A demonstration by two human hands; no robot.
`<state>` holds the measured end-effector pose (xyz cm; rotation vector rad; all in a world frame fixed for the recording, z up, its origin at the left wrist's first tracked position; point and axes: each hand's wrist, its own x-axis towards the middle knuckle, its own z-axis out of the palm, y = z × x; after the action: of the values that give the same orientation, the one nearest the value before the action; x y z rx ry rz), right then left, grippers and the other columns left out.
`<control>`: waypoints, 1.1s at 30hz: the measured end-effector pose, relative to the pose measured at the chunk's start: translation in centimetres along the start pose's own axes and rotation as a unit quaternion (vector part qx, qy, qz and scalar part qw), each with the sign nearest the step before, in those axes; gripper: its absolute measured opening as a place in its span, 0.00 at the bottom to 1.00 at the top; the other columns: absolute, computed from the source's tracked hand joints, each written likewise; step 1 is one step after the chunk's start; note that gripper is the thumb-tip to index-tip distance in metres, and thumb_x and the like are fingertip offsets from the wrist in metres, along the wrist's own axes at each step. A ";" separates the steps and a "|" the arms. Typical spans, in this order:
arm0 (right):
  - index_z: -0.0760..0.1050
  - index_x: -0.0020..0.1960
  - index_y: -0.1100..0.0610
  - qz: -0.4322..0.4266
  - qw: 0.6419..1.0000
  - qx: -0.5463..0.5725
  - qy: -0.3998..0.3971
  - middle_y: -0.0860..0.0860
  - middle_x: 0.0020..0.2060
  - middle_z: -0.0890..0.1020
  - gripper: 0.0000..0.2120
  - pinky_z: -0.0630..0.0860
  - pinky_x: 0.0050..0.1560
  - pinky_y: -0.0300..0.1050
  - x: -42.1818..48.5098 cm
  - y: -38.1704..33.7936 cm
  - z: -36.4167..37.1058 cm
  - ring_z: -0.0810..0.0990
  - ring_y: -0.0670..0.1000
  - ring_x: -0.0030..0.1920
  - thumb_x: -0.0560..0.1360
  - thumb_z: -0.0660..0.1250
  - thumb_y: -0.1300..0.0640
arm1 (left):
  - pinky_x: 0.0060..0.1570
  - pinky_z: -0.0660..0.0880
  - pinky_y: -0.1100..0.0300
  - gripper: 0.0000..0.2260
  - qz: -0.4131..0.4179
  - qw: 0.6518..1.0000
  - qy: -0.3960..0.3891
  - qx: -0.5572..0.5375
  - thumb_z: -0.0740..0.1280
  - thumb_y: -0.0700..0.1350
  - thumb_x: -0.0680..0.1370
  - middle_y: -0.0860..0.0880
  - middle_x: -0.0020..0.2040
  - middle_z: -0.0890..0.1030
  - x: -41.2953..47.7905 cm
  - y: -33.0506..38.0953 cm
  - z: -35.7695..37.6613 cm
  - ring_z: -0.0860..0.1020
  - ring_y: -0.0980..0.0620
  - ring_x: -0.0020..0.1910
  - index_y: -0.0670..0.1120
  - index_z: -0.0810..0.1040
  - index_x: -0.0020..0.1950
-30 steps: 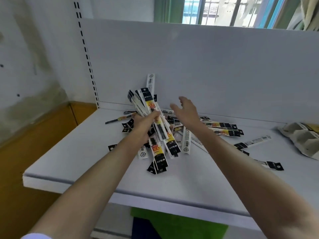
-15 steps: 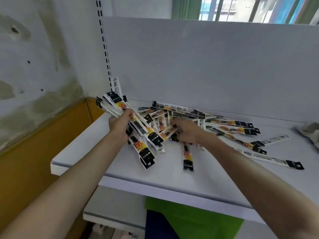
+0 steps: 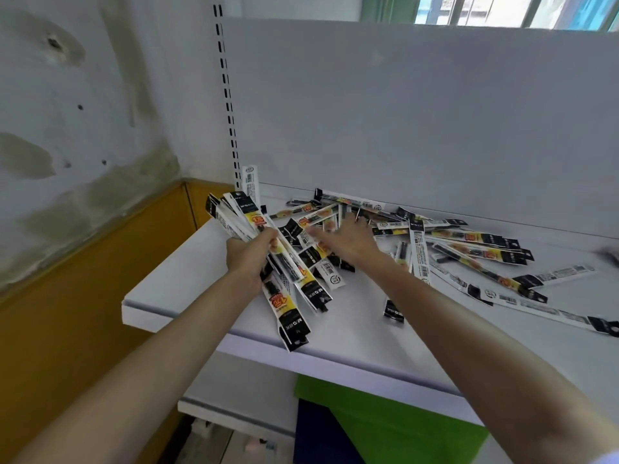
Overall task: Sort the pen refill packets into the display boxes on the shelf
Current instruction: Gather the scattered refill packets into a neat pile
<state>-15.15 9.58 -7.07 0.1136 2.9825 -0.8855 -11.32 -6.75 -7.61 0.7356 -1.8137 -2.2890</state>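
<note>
Pen refill packets: long thin flat plastic sleeves with black, yellow and white print. They lie in a loose criss-cross heap along the back of the shelf. Likely very light and bendy along the length. They look glossy, so they probably slide over each other. A single one lying flat looks hard to pinch off the smooth board. Best hold looks like mid-length or at the black header end, starting from an edge that rides up on a neighbour.

A bundle of them is fanned in the left grip, which is clenched round the middle of the stack. Ends stick out up-left and down past the shelf's front edge. The fan is uneven, so the lower packets could slip if the squeeze eases. One white packet pokes up behind the bundle; can't tell if it is held.

Right grip is released, fingers stretched low over the near side of the heap. It is motion-blurred, nothing visibly pinched, contact unclear.

No display boxes in view. Back panel stands behind the heap. Dark smear at far right is too blurred to name. Stained wall on the left, green sheet below the shelf.
</note>
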 end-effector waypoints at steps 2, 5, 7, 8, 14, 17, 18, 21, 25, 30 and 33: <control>0.46 0.75 0.61 -0.024 0.998 -0.051 -0.020 0.63 0.74 0.50 0.51 0.51 0.72 0.57 0.1 -0.6 0.8 0.47 0.63 0.74 0.67 0.68 0.36 | 0.43 0.80 0.51 0.21 0.003 1.000 -0.004 0.004 0.72 0.44 0.68 0.43 0.51 0.81 0.1 0.0 0.3 0.81 0.45 0.46 0.42 0.72 0.59; 0.46 0.75 0.61 -0.040 0.999 -0.028 -0.022 0.62 0.74 0.51 0.45 0.56 0.71 0.54 0.9 -0.7 0.1 0.51 0.62 0.73 0.69 0.71 0.54 | 0.45 0.80 0.48 0.22 -0.006 1.000 0.000 0.000 0.72 0.44 0.68 0.42 0.50 0.81 0.2 0.0 0.5 0.81 0.45 0.46 0.43 0.71 0.59; 0.47 0.74 0.63 -0.031 0.998 -0.045 -0.010 0.64 0.73 0.50 0.42 0.59 0.71 0.53 1.5 0.1 -0.8 0.54 0.64 0.73 0.70 0.69 0.60 | 0.46 0.80 0.47 0.24 -0.019 0.999 0.024 -0.022 0.73 0.44 0.67 0.42 0.51 0.80 0.3 -0.1 0.6 0.81 0.44 0.47 0.43 0.70 0.60; 0.47 0.73 0.65 -0.020 0.997 -0.077 0.005 0.66 0.72 0.51 0.40 0.59 0.70 0.53 1.7 0.5 -1.2 0.55 0.65 0.72 0.71 0.68 0.60 | 0.46 0.79 0.48 0.24 -0.026 0.998 0.039 -0.036 0.73 0.44 0.67 0.42 0.52 0.79 0.2 -0.2 0.7 0.80 0.44 0.47 0.42 0.69 0.61; 0.63 0.62 0.64 -0.053 0.973 -0.213 0.072 0.62 0.56 0.76 0.21 0.72 0.52 0.52 1.7 2.4 -3.5 0.74 0.62 0.56 0.72 0.64 0.62 | 0.30 0.78 0.51 0.26 -0.074 0.988 0.069 -0.114 0.72 0.40 0.68 0.40 0.53 0.77 -1.9 -0.9 3.0 0.79 0.45 0.40 0.42 0.63 0.61; 0.66 0.59 0.61 -0.086 0.977 -0.163 0.108 0.61 0.50 0.78 0.16 0.70 0.44 0.48 1.7 2.3 -5.4 0.76 0.62 0.50 0.73 0.63 0.60 | 0.44 0.78 0.40 0.23 -0.096 0.982 0.088 -0.138 0.72 0.42 0.70 0.41 0.56 0.74 -3.2 -1.2 4.8 0.79 0.40 0.48 0.44 0.62 0.58; 0.67 0.59 0.60 -0.102 0.980 -0.138 0.098 0.61 0.49 0.78 0.15 0.70 0.43 0.48 1.6 1.9 -6.1 0.76 0.61 0.48 0.73 0.63 0.59 | 0.47 0.78 0.41 0.23 -0.093 0.981 0.087 -0.147 0.72 0.43 0.71 0.42 0.55 0.74 -3.9 -1.2 5.5 0.78 0.41 0.49 0.44 0.62 0.58; 0.70 0.58 0.60 -0.168 0.980 -0.101 0.012 0.58 0.47 0.78 0.13 0.71 0.43 0.46 0.5 0.2 -6.5 0.74 0.56 0.44 0.75 0.63 0.56 | 0.49 0.79 0.45 0.34 -0.074 0.991 0.042 -0.105 0.75 0.58 0.63 0.42 0.55 0.77 -6.1 -1.1 7.5 0.79 0.43 0.50 0.41 0.66 0.59; 0.68 0.66 0.58 -0.192 0.962 -0.079 -0.176 0.56 0.63 0.74 0.24 0.67 0.64 0.50 -1.4 0.1 -4.7 0.72 0.55 0.63 0.79 0.53 0.43 | 0.53 0.69 0.58 0.30 -0.052 0.984 -0.107 0.130 0.70 0.58 0.69 0.46 0.64 0.70 -7.9 -0.8 8.1 0.70 0.47 0.61 0.44 0.69 0.65; 0.57 0.74 0.45 -0.126 0.974 -0.001 -0.190 0.47 0.74 0.59 0.35 0.51 0.72 0.53 -2.8 1.1 -5.1 0.56 0.53 0.74 0.72 0.45 0.29 | 0.38 0.72 0.63 0.15 0.011 0.879 -0.276 0.389 0.62 0.53 0.77 0.48 0.53 0.75 -7.5 1.3 4.2 0.77 0.52 0.45 0.45 0.71 0.60; 0.51 0.75 0.49 -0.146 0.968 -0.074 -0.189 0.50 0.75 0.55 0.42 0.51 0.73 0.55 -2.8 0.9 -4.4 0.54 0.54 0.75 0.70 0.52 0.27 | 0.26 0.69 0.66 0.16 0.084 0.789 -0.276 0.542 0.56 0.52 0.80 0.47 0.42 0.82 -6.8 2.4 2.7 0.78 0.56 0.28 0.42 0.78 0.49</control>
<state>-12.28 12.53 -3.70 -0.4571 2.7236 -0.6110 -7.08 -2.35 -2.94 -0.1147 -3.2985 -1.1953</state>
